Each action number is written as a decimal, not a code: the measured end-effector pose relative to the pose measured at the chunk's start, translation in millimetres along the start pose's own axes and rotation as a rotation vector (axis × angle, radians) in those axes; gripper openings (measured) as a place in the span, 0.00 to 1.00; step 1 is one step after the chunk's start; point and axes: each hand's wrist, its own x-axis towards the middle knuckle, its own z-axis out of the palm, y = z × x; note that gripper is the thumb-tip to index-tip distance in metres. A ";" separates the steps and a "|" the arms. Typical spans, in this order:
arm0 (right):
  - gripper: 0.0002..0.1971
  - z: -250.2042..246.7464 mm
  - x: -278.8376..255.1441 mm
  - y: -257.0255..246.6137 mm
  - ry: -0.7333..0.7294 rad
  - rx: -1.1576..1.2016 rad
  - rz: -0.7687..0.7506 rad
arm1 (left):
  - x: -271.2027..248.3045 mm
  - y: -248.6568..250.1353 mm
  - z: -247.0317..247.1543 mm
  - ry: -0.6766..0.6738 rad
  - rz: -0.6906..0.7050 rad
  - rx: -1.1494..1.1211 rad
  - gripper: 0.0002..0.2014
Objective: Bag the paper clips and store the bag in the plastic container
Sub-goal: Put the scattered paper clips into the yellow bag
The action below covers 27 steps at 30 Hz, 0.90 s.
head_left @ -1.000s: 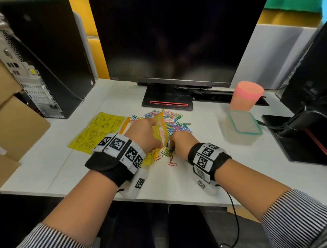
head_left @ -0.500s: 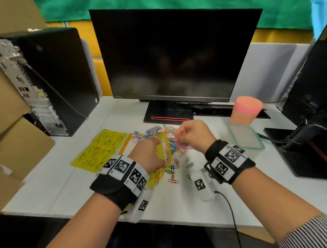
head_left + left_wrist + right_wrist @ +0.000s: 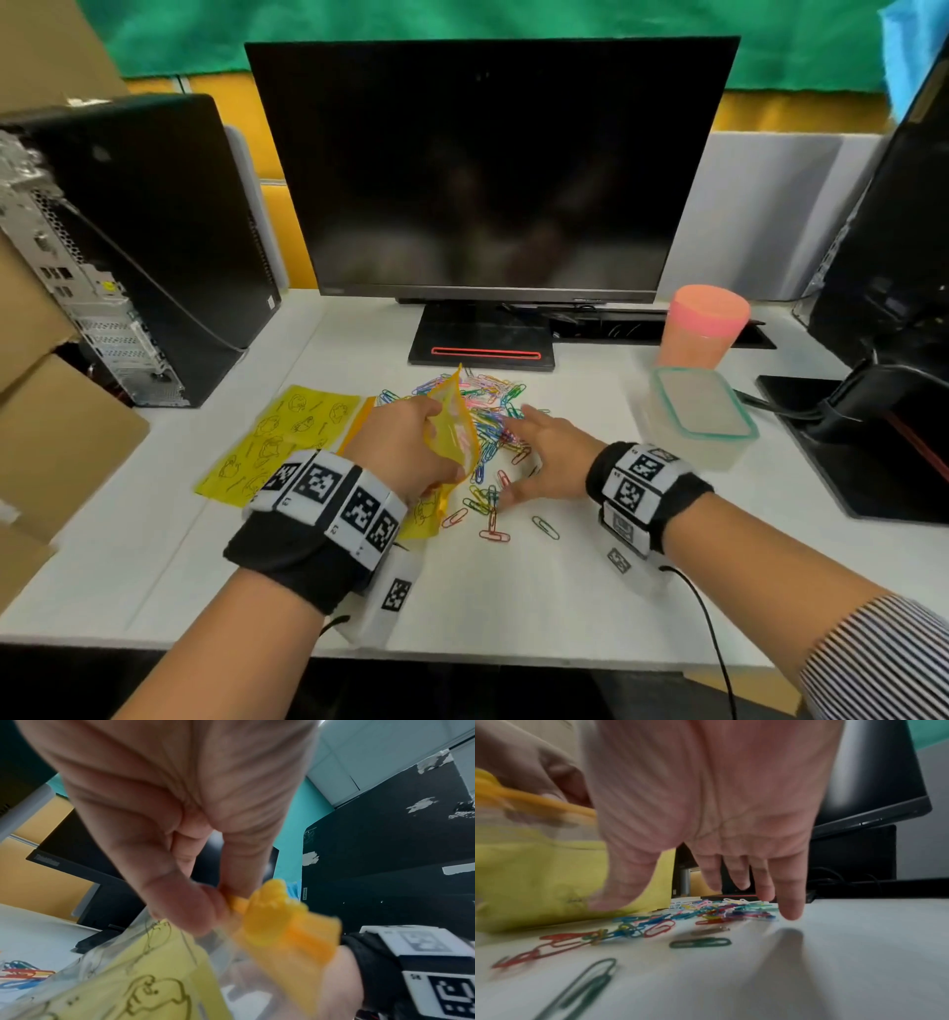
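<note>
A yellow zip bag [image 3: 452, 431] stands upright on the white desk with its mouth facing right. My left hand [image 3: 405, 452] pinches its orange zip edge [image 3: 277, 914] between thumb and fingers. Coloured paper clips [image 3: 488, 411] lie in a heap behind and to the right of the bag, with a few loose ones [image 3: 493, 529] nearer me. My right hand [image 3: 544, 452] hovers spread over the clips, fingers straight and pointing down [image 3: 790, 902], holding nothing. The clear plastic container [image 3: 698, 416] with a green-rimmed lid sits to the right.
A second yellow bag [image 3: 282, 437] lies flat at the left. A monitor [image 3: 488, 169] on its stand is behind the clips. A pink cup [image 3: 703, 324] stands behind the container. A computer tower [image 3: 128, 241] and cardboard boxes are at the left, black equipment at the right.
My right hand was curled above the bag's mouth half a second ago; it has now dropped to the right and opened flat over the clips. The left hand still holds the bag.
</note>
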 end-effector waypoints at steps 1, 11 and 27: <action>0.59 0.9 4.1 -2.9 -0.014 -0.016 0.000 | -0.5 0.4 -1.1 -0.001 -0.004 -0.007 0.40; 0.24 9.3 13.0 -39.0 0.046 -0.175 -0.146 | -1.2 0.4 -0.6 0.013 -0.024 0.005 0.39; 0.08 -24.3 -4.5 -16.7 0.430 0.224 -0.036 | 4.8 10.8 19.1 -0.012 -0.026 -0.007 0.42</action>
